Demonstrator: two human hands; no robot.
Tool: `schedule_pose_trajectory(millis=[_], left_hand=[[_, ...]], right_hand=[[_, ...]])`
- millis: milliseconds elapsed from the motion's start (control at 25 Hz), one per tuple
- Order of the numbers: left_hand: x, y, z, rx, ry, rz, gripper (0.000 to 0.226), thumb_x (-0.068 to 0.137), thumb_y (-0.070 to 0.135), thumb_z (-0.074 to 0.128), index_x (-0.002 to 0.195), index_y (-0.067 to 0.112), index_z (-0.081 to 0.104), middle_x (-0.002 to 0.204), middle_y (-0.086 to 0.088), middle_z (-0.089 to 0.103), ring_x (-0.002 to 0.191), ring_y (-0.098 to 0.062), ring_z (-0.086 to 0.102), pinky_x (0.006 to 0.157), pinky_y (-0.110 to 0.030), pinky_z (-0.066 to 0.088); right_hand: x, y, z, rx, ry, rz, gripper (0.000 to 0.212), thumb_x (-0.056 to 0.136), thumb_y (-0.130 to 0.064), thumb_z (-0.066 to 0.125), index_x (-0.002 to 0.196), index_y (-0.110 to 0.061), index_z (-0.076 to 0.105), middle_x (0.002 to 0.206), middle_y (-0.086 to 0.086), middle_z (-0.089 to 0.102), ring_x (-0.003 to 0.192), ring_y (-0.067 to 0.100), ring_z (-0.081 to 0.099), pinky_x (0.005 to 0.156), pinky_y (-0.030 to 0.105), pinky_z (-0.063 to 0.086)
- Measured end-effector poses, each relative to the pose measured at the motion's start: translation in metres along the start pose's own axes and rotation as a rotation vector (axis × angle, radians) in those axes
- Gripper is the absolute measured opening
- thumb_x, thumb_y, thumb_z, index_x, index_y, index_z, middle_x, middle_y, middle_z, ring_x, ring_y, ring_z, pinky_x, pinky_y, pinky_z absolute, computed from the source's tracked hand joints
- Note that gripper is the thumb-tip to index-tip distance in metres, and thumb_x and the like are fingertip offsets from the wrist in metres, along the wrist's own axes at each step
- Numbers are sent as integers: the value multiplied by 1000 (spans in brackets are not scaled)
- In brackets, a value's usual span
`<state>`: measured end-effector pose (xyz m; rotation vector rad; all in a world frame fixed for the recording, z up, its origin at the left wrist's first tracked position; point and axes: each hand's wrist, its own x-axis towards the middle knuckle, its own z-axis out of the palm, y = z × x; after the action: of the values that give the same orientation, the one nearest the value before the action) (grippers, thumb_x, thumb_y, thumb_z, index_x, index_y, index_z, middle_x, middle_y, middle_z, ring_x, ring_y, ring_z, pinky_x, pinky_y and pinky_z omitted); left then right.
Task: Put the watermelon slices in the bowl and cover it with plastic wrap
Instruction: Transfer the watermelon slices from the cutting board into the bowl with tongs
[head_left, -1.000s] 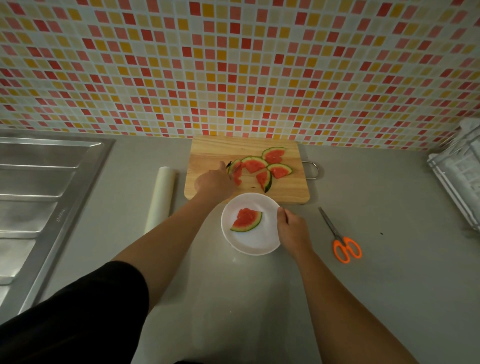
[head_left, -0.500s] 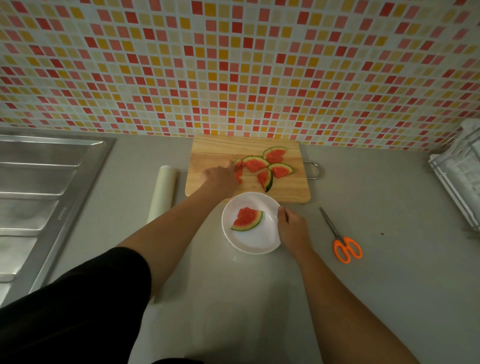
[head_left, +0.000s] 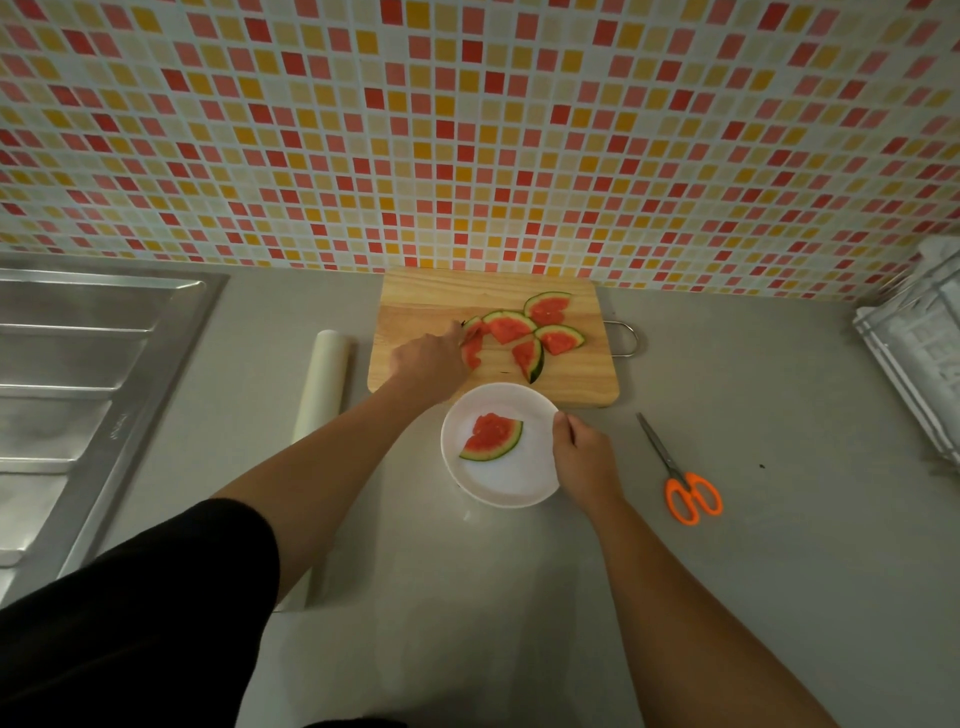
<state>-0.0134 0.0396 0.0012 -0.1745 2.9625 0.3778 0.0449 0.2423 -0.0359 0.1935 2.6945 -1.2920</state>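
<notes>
One slice (head_left: 492, 437) lies in the bowl (head_left: 519, 486).
Left hand (head_left: 429, 360) grasps a board (head_left: 426, 301) slice (head_left: 471, 347); right hand (head_left: 583, 457) grips the bowl's rim.

Right of us: orange-handled steel scissors (head_left: 680, 475) on our grey counter (head_left: 779, 571).
Left: stainless steel sink (head_left: 78, 374).
Behind: mosaic-tiled wall (head_left: 467, 130).

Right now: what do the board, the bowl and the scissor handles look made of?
Cutting board: light wood, matte, visible grain and joined strips; metal loop handle.
Bowl: smooth, glossy, plain white; ceramic or plastic, can't tell.
Scissors: grey metal blades, bright orange handles, probably plastic.
</notes>
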Motion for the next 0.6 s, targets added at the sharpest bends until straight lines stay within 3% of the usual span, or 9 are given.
schedule_pose_trajectory(millis=[280, 360, 480, 600], left_hand=[[14, -18, 1, -360, -35, -80, 15, 95, 27, 35, 94, 11, 35, 83, -15, 52, 76, -34, 50, 63, -38, 37], [20, -22, -1, -470, -60, -154, 15, 94, 25, 37, 94, 10, 38, 85, -14, 52, 76, -31, 50, 60, -35, 36], [22, -27, -7, -720, -120, -289, 15, 92, 25, 40, 99, 12, 42, 72, -7, 48, 56, -19, 41, 44, -25, 28], [14, -35, -24, -912, -147, -301, 9, 94, 25, 42, 94, 16, 43, 63, -4, 42, 46, -13, 30, 39, -21, 21]], right_hand=[[1, 1, 1, -14, -7, 6, 33, 97, -32, 37, 72, -16, 52, 62, -4, 52, 61, 13, 50, 50, 25, 34], [1, 1, 1, -17, -5, 1, 33, 97, -32, 37, 73, -16, 53, 62, -4, 52, 62, 14, 51, 50, 24, 34], [1, 1, 1, -15, -7, 4, 33, 97, -32, 37, 73, -16, 53, 62, -4, 52, 61, 12, 51, 50, 25, 34], [1, 0, 0, -2, -10, 22, 37, 96, -33, 37, 63, -21, 48, 60, -4, 50, 59, 12, 48, 50, 26, 32]])
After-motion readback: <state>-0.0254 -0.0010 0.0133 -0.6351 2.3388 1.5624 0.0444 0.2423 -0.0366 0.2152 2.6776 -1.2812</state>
